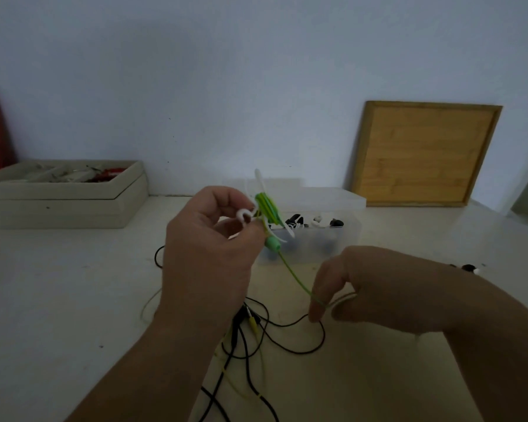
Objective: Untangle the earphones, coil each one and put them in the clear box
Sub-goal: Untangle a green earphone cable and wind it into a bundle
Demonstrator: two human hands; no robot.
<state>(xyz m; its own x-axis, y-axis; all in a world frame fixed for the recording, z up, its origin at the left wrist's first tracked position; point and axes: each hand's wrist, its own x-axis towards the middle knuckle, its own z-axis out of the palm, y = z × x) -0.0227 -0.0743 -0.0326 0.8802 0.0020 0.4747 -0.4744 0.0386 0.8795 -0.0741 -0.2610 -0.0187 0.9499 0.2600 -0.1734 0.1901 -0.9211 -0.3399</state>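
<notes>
The clear box (342, 239) at the back of the surface (73, 300) already holds a few black and white earphones (297, 221), so the task looks partly done. The left hand (208, 254) pinches a half-wound green earphone (267, 210) in front of the box, fingers curled round it, while the right hand (363, 287) pinches its loose cord taut lower down. Black and yellow cords (287, 345) lie tangled on the surface, not yet sorted

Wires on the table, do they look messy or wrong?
Yes. The thin black and yellow earphone wires lie crossed in a tangle on the white table. One small black earbud sits alone at the right, away from the clear plastic box.
</notes>
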